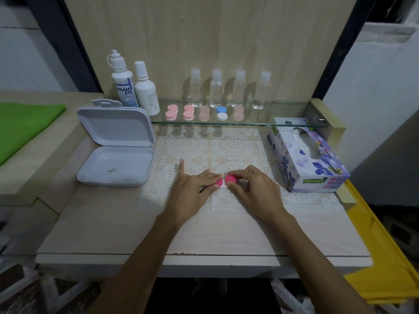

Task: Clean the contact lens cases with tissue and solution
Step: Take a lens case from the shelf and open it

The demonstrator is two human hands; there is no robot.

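Note:
A contact lens case with two bright pink caps and a white body lies on the lace mat at the middle of the table. My left hand pinches its left cap, with the index finger stretched out away from it. My right hand pinches the right cap between thumb and fingers. A floral tissue box stands at the right of the mat. Two white solution bottles stand at the back left.
Several pale pink lens cases and a blue-and-white one sit on a glass shelf, with several clear small bottles behind them. An open white plastic box lies at the left. A green cloth is far left.

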